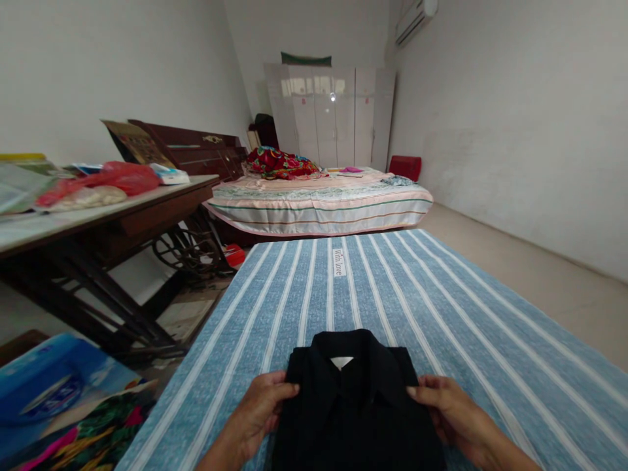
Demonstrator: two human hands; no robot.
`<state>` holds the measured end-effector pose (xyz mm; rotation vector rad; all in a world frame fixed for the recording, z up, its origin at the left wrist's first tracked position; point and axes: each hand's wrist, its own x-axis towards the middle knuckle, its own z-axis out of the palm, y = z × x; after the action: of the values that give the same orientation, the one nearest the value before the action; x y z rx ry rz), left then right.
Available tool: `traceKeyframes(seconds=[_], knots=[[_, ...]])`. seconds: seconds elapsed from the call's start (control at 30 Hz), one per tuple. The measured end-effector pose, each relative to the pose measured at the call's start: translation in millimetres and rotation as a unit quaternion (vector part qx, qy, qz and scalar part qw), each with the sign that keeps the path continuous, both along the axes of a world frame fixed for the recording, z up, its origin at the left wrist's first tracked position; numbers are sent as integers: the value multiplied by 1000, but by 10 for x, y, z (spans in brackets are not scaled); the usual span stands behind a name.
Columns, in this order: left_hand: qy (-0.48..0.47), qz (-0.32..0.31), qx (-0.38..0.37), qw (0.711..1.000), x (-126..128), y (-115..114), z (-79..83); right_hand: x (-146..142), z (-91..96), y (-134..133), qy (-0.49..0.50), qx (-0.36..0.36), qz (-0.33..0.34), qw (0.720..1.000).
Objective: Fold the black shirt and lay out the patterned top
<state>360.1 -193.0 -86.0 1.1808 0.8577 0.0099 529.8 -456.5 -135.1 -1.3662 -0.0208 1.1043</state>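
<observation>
A folded black shirt [353, 418] lies with its collar facing up and away from me, at the near part of a table covered by a blue and white striped cloth [324, 301]. A white label shows inside the collar. On the shirt's left edge, my left hand [260, 405] pinches the fabric between thumb and fingers. My right hand [451, 409] grips the opposite edge in the same way, thumb on top. The shirt's lower end runs out of view at the bottom.
To the left stands a sewing-machine table [186, 186] with a red plastic bag [122, 178] on it. A blue package [53, 386] and patterned fabric lie at lower left. Beyond is a bed [318, 209] with a red floral quilt [279, 163], then a white wardrobe [324, 118].
</observation>
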Motion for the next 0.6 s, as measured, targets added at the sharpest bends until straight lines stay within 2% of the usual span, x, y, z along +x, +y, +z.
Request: traceKeyframes(seconds=[0.1,0.2,0.37,0.6], knots=[[1,8,-14,1000,14,-3,25,11,-34,-18,30,25,17,999],[-7,11,-24,1000,19,-9,39,-7,14,-12,29,37,26,999],[-15,14,-25,999,18,-34,60,-81,116,34,-24,52,-5,998],[-23,20,12,999,20,-105,124,-117,84,81,-68,49,-33,996]])
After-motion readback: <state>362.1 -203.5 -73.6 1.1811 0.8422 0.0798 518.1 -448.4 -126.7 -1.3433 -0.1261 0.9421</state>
